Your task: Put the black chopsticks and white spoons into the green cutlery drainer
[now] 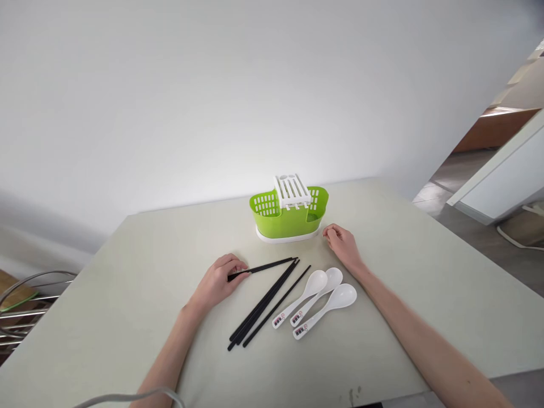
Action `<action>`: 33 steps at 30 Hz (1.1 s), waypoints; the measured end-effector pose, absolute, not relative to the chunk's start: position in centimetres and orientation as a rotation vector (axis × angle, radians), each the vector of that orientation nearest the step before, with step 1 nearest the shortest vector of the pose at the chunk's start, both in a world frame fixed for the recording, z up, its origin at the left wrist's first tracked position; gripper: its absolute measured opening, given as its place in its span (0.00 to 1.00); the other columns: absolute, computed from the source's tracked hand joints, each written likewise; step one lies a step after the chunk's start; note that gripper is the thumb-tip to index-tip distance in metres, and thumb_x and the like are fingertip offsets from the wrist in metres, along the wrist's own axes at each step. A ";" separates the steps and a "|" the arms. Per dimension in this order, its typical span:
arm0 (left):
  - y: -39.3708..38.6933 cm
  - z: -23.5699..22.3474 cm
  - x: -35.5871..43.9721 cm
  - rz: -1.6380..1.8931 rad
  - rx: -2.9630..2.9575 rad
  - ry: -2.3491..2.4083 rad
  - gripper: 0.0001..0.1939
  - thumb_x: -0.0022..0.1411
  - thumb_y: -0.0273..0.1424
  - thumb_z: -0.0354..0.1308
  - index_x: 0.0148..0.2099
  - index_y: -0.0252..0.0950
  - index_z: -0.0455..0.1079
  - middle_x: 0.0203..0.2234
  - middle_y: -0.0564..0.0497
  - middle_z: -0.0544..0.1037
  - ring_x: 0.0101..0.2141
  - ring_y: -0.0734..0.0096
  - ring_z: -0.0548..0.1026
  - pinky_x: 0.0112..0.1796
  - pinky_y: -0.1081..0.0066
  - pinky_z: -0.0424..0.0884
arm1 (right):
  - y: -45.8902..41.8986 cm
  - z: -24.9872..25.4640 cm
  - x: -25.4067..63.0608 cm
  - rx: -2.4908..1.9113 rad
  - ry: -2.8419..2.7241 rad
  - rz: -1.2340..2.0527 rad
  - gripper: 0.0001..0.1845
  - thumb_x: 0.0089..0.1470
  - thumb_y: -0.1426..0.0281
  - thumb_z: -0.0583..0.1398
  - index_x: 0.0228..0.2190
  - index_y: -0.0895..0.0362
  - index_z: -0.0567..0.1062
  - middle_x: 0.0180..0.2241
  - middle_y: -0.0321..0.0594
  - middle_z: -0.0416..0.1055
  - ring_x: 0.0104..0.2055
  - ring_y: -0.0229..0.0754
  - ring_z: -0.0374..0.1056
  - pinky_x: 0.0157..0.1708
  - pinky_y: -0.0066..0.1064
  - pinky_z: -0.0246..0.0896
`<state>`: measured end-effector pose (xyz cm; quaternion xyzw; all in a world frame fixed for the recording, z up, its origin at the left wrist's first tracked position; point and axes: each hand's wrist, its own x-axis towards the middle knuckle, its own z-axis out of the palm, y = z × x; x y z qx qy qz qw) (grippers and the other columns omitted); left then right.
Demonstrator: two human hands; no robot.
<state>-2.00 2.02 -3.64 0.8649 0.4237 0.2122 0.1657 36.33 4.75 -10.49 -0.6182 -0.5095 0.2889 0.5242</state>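
Observation:
My left hand (219,281) is closed in a pinch on the near end of a black chopstick (267,266) that lies nearly level on the table. Several more black chopsticks (266,303) lie slantwise just to its right. Three white spoons (317,300) lie side by side right of the chopsticks, bowls pointing away from me. My right hand (341,243) rests on the table with its fingers curled, holding nothing, just right of a green slotted cutlery holder (289,218) with a white insert (291,190) on top.
The pale table (127,294) ends at a white wall behind the holder. A metal wire rack (25,309) stands off the table's left edge. A grey cable (127,396) crosses the near left corner. Floor and white furniture lie to the right.

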 end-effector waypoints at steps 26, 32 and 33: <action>2.0 -4.2 -1.8 0.666 2.485 1.220 0.12 0.71 0.42 0.59 0.49 0.41 0.76 0.43 0.46 0.78 0.42 0.62 0.77 0.44 0.63 0.76 | 4.7 -10.4 36.3 -1.484 -1.233 0.675 0.12 0.56 0.61 0.54 0.25 0.51 0.73 0.21 0.35 0.69 0.26 0.43 0.62 0.27 0.32 0.56; 2.1 -4.1 -1.6 0.662 2.545 1.328 0.14 0.71 0.45 0.58 0.42 0.40 0.75 0.35 0.49 0.78 0.34 0.65 0.75 0.37 0.65 0.73 | 4.7 -10.3 36.3 -1.488 -1.232 0.678 0.12 0.56 0.61 0.54 0.25 0.51 0.73 0.21 0.35 0.69 0.26 0.43 0.63 0.28 0.32 0.56; 2.1 -4.1 -1.6 0.660 2.568 1.342 0.15 0.71 0.45 0.58 0.41 0.40 0.74 0.34 0.49 0.78 0.34 0.66 0.75 0.37 0.66 0.73 | 4.7 -10.3 36.3 -1.489 -1.231 0.678 0.12 0.56 0.61 0.54 0.25 0.51 0.73 0.22 0.35 0.70 0.26 0.43 0.63 0.28 0.32 0.56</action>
